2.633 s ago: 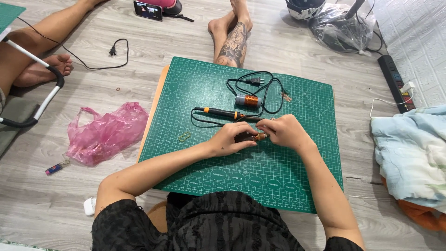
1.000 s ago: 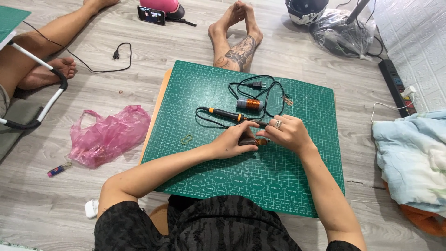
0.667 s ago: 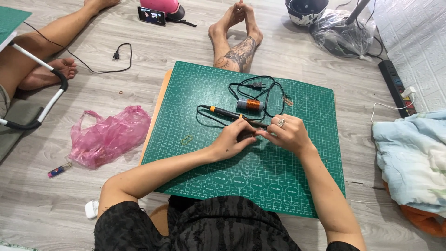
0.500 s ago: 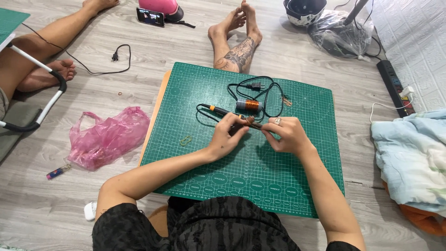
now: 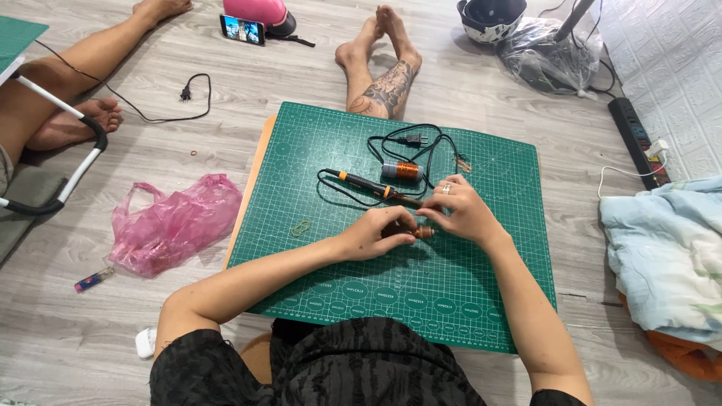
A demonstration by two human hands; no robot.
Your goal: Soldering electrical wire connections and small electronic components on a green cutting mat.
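Both the left hand (image 5: 374, 233) and right hand (image 5: 460, 213) pinch a small copper-coloured part (image 5: 423, 233) mid-mat, seemingly mid-assembly, while the soldering iron (image 5: 368, 186) lies untouched just beyond.

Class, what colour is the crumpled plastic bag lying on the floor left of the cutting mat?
Translucent pink; the crumpled plastic bag shows best in the head view.

Both hands meet mid-mat, left hand (image 5: 374, 233) and right hand (image 5: 460, 214) closed around a small copper-coloured part (image 5: 423, 233). Just beyond them the soldering iron (image 5: 372, 187), its looping black cord (image 5: 410, 143) and a battery cell (image 5: 401, 171) crowd the far side. Bare green cutting mat (image 5: 301, 150) lies open left and near the body.
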